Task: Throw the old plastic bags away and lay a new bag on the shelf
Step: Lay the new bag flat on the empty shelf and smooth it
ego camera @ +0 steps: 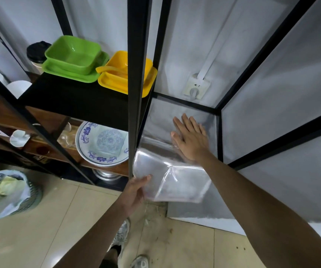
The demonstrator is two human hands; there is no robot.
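Head camera looks down at your two hands on the clear plastic bag (167, 171), which lies across the black-framed shelf (184, 105) with its near end overhanging. Your right hand (189, 136) presses flat on it, fingers straight. Your left hand (136, 192) grips the bag's near corner. Left on the floor stands a bin (6, 192).

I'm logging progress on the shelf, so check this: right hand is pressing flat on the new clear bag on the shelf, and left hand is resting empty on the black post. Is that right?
Not quite. The left hand is not empty on the black post; it holds the near edge of the clear bag. The head view shows it. The right hand does press flat on the bag on the shelf.
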